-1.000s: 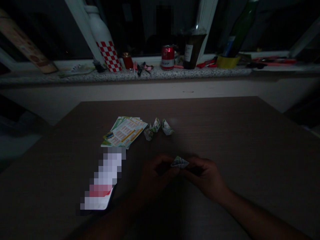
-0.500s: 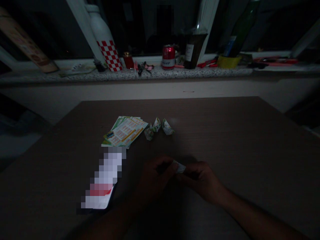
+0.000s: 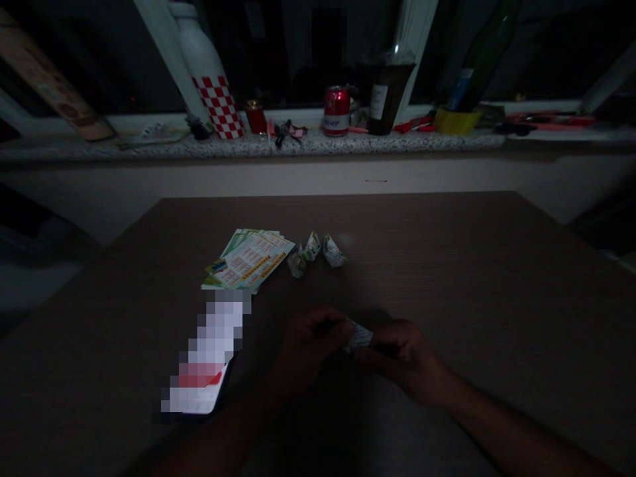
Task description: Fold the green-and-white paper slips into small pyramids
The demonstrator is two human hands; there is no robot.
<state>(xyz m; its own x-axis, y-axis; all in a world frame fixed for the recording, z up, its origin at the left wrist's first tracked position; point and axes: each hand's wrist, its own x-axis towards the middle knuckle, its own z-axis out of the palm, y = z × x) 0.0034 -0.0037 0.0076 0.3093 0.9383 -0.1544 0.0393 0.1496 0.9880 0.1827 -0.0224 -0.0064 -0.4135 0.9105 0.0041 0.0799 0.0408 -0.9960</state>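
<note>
The room is dim. My left hand (image 3: pixel 311 348) and my right hand (image 3: pixel 402 358) meet over the near middle of the brown table (image 3: pixel 472 265). Both pinch a small folded piece of printed paper (image 3: pixel 358 336) between their fingertips, just above the tabletop. Further back lie three small folded paper shapes (image 3: pixel 317 252) close together. To their left rests a fanned stack of green and white printed leaflets (image 3: pixel 248 260).
A phone with a lit, blurred screen (image 3: pixel 206 361) lies left of my left hand. Behind the table, a stone windowsill (image 3: pixel 149 149) carries a white bottle with red checks (image 3: pixel 209 76), a red can (image 3: pixel 336 110), a dark bottle (image 3: pixel 385 93), a green bottle (image 3: pixel 479 56) and small clutter.
The folded paper between my fingers looked wider and flatter a second ago; now it is squeezed smaller. Both hands have drawn slightly closer together.
</note>
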